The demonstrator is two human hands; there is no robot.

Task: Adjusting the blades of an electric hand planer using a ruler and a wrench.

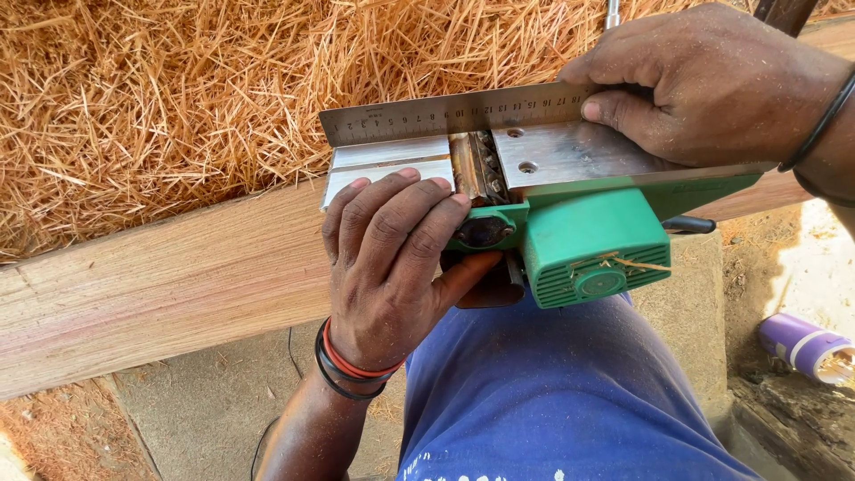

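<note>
A green electric planer point(588, 240) lies upside down across a wooden plank, its bright metal sole plate point(570, 151) and cutter drum point(478, 165) facing up. My left hand point(392, 258) grips the planer's front end, fingers resting on the front sole plate. My right hand point(712, 80) presses a steel ruler point(445, 114) on edge along the far side of the sole, thumb on the ruler near its right end.
A long reddish wooden plank point(178, 285) runs from left to right under the planer. Behind it lies a heap of wood shavings point(178, 89). My blue-clad knee point(552, 392) is below. A purple cylinder point(806, 346) lies on the ground at right.
</note>
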